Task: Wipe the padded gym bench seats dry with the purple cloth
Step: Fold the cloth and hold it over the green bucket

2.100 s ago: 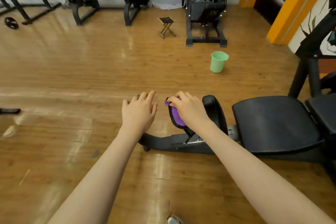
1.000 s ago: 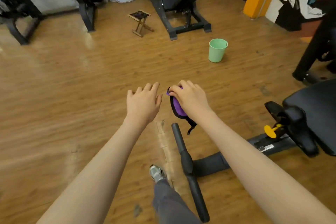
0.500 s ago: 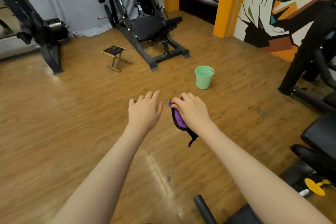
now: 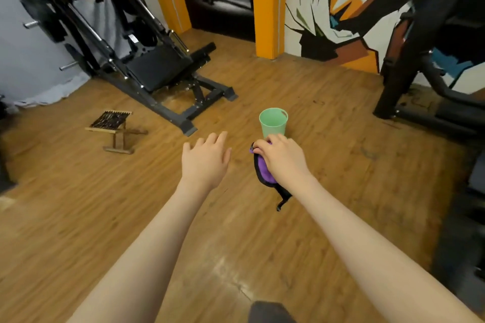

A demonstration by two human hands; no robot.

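wooden floor (image 4: 78, 204) carries a green bucket (image 4: 273, 123), a folding stool (image 4: 112, 126) and a black machine (image 4: 162, 71).

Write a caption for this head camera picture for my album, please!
Right hand grips the purple cloth above the wooden gym floor, near a green bucket; left hand open.

The purple cloth (image 4: 263, 168), edged in black with a black strap dangling below, sits bunched under the right hand (image 4: 282, 158).
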